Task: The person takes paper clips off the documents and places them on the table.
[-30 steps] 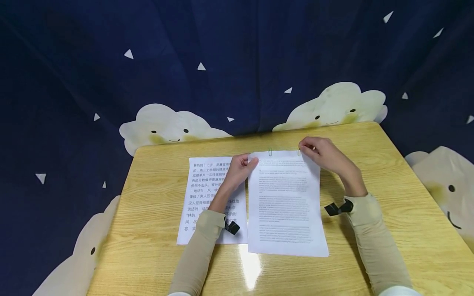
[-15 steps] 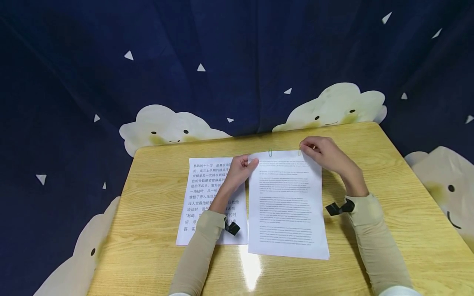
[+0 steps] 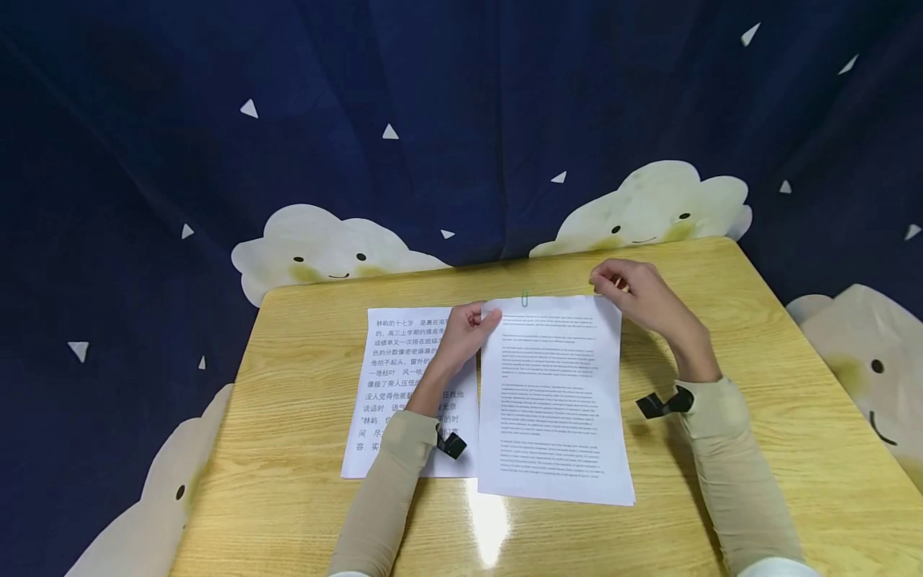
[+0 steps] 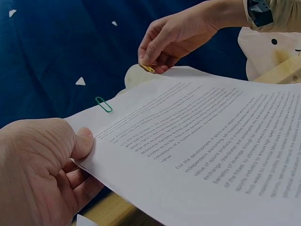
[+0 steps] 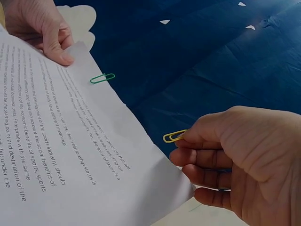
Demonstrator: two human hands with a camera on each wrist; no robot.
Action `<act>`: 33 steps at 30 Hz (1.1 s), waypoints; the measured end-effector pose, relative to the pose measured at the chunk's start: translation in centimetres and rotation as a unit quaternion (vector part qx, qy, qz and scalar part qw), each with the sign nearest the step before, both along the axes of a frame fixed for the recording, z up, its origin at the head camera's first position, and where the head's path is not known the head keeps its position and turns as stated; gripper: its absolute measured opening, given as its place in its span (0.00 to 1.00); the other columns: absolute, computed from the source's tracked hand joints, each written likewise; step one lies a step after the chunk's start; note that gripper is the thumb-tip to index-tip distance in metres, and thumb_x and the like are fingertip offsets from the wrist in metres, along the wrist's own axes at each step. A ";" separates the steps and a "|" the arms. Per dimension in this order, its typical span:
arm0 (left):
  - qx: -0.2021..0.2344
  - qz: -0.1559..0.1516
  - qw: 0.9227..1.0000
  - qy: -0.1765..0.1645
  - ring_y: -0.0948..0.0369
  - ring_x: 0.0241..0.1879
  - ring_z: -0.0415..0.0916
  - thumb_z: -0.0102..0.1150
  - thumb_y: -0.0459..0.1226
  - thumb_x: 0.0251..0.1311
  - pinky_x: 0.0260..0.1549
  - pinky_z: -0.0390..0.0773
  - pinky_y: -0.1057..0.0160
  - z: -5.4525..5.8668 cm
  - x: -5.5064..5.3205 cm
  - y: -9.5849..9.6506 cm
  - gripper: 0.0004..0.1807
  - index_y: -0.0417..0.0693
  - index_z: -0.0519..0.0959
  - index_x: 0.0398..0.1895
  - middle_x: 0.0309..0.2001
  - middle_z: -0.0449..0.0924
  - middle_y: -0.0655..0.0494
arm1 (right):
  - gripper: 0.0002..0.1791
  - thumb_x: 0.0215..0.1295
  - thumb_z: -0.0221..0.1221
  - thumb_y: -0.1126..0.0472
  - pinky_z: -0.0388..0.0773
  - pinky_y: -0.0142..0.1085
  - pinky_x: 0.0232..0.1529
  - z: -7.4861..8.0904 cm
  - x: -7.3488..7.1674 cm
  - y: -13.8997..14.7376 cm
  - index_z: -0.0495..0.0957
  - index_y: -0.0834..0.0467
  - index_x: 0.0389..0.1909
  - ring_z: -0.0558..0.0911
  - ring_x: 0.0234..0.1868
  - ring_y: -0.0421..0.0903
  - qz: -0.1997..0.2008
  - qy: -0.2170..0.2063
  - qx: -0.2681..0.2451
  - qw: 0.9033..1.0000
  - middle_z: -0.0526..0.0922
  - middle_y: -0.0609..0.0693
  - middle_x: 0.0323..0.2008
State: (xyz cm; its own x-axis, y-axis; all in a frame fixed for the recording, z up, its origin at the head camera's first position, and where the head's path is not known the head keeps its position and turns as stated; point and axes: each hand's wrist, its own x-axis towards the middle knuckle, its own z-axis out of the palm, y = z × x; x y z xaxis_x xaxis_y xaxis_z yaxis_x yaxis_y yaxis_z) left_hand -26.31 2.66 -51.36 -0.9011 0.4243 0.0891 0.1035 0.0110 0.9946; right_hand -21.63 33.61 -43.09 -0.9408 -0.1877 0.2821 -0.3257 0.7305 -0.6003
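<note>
In the head view, the left hand (image 3: 465, 332) is gripping the upper left corner of the English-text paper (image 3: 551, 401), its thumb lying on top, and that paper is occupying the middle of the bench (image 3: 274, 449), its top edge facing the bench's far edge. A green paper clip (image 3: 525, 300) is sitting on that top edge, left of its middle. The Chinese-text paper (image 3: 404, 369) is lying just beside it, towards the bench's left edge, and the left forearm is crossing over it. The right hand (image 3: 638, 296) is hovering by the paper's upper right corner, near the bench's far edge; its fingers are closing narrowly together, though this view is not showing clearly what is between them. A dark blue curtain (image 3: 461, 120) with clouds and white triangles is hanging behind the bench. In the left wrist view, the left thumb is pressing from above while the other fingers are bending beneath the raised paper; across from it, the right fingers are pinching a yellow paper clip (image 4: 148, 68) near the top edge. In the right wrist view, the right thumb and forefinger are holding the yellow paper clip just off that edge, apart from the paper, while the green paper clip is straddling the edge nearer the left hand.
</note>
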 end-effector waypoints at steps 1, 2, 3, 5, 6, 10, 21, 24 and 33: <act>0.000 0.000 1.000 0.001 0.64 0.18 0.67 0.60 0.37 0.75 0.20 0.66 0.70 0.0 0.0 0.0 0.15 0.34 0.81 0.31 0.20 0.77 0.57 | 0.10 0.79 0.57 0.61 0.72 0.33 0.36 0.0 0.0 0.0 0.85 0.60 0.41 0.78 0.36 0.48 -0.001 -0.003 -0.001 1.000 0.87 0.52 0.38; 0.000 0.001 1.000 0.001 0.64 0.18 0.67 0.60 0.37 0.75 0.20 0.66 0.70 0.0 0.0 0.0 0.15 0.35 0.81 0.30 0.20 0.77 0.57 | 0.10 0.79 0.57 0.61 0.72 0.33 0.36 0.0 0.0 0.0 0.85 0.61 0.42 0.78 0.37 0.48 0.001 -0.003 0.002 1.000 0.87 0.53 0.38; 0.000 0.002 1.000 0.002 0.64 0.18 0.67 0.60 0.37 0.75 0.21 0.66 0.70 0.0 0.0 0.0 0.15 0.35 0.81 0.30 0.20 0.77 0.57 | 0.10 0.80 0.57 0.61 0.72 0.34 0.37 0.0 0.0 -0.1 0.85 0.61 0.42 0.78 0.37 0.48 0.002 -0.005 0.003 1.000 0.87 0.53 0.38; 0.001 0.004 1.000 0.002 0.64 0.18 0.67 0.61 0.36 0.75 0.21 0.66 0.70 0.0 0.0 0.0 0.15 0.35 0.80 0.29 0.20 0.77 0.57 | 0.10 0.79 0.57 0.61 0.72 0.34 0.37 0.1 0.0 -0.1 0.84 0.61 0.42 0.78 0.37 0.48 0.004 -0.006 0.006 1.000 0.87 0.53 0.38; 0.000 0.005 1.000 0.002 0.64 0.18 0.68 0.61 0.36 0.75 0.21 0.66 0.70 0.0 0.0 0.0 0.15 0.35 0.80 0.29 0.20 0.77 0.57 | 0.10 0.79 0.57 0.61 0.72 0.34 0.37 0.1 0.0 -0.1 0.85 0.62 0.43 0.78 0.37 0.48 0.005 -0.006 0.007 1.000 0.86 0.53 0.38; -0.002 0.007 1.000 -0.001 0.65 0.19 0.67 0.61 0.37 0.75 0.21 0.66 0.70 0.1 0.0 0.1 0.15 0.35 0.80 0.30 0.20 0.76 0.57 | 0.10 0.79 0.58 0.61 0.72 0.35 0.37 0.0 0.0 -0.1 0.85 0.62 0.43 0.78 0.37 0.49 0.006 -0.007 0.013 1.000 0.86 0.54 0.38; -0.017 0.027 0.999 -0.005 0.65 0.18 0.64 0.61 0.38 0.75 0.20 0.64 0.69 0.1 0.0 0.0 0.16 0.34 0.80 0.30 0.19 0.71 0.58 | 0.09 0.78 0.59 0.62 0.72 0.31 0.36 0.3 0.2 0.4 0.85 0.63 0.44 0.78 0.36 0.49 0.007 -0.007 0.005 1.000 0.87 0.55 0.39; -0.020 0.030 0.999 -0.005 0.65 0.18 0.65 0.61 0.37 0.74 0.20 0.64 0.69 0.1 0.0 0.0 0.15 0.36 0.80 0.30 0.19 0.72 0.58 | 0.09 0.78 0.59 0.62 0.72 0.31 0.36 0.4 0.3 0.7 0.85 0.63 0.44 0.78 0.36 0.49 0.006 -0.008 0.006 1.000 0.87 0.55 0.39; -0.018 0.035 0.999 -0.009 0.65 0.20 0.70 0.60 0.37 0.75 0.22 0.68 0.70 0.0 0.0 0.0 0.12 0.34 0.84 0.40 0.22 0.79 0.59 | 0.10 0.79 0.58 0.62 0.72 0.31 0.31 0.4 0.4 1.3 0.84 0.63 0.43 0.77 0.34 0.50 -0.002 -0.023 0.007 1.000 0.86 0.56 0.38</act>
